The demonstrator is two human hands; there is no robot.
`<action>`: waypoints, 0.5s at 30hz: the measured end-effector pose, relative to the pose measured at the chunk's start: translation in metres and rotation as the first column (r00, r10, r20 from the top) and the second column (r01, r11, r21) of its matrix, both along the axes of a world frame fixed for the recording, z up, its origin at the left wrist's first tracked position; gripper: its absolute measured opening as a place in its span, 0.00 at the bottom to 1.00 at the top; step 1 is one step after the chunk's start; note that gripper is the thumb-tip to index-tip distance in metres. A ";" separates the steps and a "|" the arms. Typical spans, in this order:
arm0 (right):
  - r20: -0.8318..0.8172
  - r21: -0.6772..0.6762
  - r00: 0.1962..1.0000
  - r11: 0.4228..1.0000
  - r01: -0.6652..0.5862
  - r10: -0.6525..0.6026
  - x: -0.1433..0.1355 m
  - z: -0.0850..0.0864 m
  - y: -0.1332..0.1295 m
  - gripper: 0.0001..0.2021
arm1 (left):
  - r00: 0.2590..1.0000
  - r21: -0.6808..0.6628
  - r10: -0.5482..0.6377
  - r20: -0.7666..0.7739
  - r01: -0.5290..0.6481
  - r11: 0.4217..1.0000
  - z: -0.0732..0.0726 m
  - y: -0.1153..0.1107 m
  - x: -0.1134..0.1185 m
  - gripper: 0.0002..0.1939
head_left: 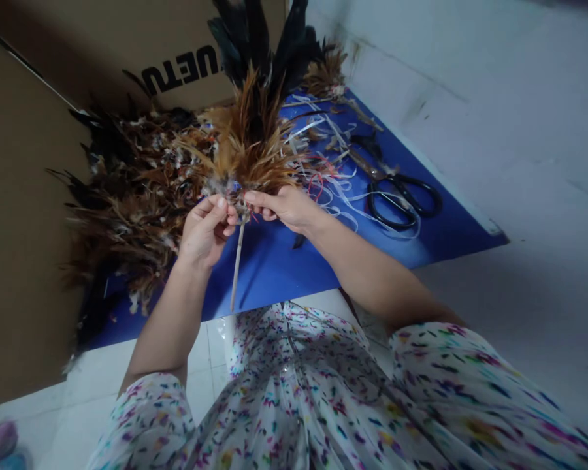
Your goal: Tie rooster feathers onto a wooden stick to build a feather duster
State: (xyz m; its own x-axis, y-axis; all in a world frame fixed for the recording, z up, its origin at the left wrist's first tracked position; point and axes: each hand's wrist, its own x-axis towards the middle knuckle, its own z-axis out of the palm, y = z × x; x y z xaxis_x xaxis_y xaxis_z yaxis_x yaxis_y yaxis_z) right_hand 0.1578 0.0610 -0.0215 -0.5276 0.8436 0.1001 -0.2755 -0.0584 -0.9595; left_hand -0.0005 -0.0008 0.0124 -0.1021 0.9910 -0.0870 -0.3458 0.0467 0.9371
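In the middle of the head view a feather duster [257,156], brown-gold feathers with long dark ones at the top, points away from me. Its thin wooden stick [237,267] runs toward the table's front edge. My right hand [284,207] is closed, thumb and finger pinching the feather base where it meets the stick. Beside it, my left hand [206,228] is also closed, with fingertips pressed together against the grey fluff; what lies between them is too small to make out. Bits of red string show at the binding.
Loose feathers [137,189] heap on the left of the blue tabletop [284,274]. Black-handled scissors [396,192] lie at the right among white plastic strips [340,196]. A cardboard box [102,39] stands behind, and a wall [470,130] borders the right side.
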 end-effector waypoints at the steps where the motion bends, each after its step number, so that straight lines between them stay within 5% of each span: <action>1: 0.001 0.000 1.000 1.000 0.000 0.000 -0.001 0.000 -0.001 0.21 | 1.000 -0.020 0.004 0.011 -0.003 1.000 -0.001 0.000 0.002 0.17; 15: 0.014 0.012 1.000 1.000 -0.026 0.026 -0.004 -0.005 -0.003 0.22 | 0.999 -0.048 -0.011 -0.044 0.009 0.999 -0.014 0.000 0.009 0.12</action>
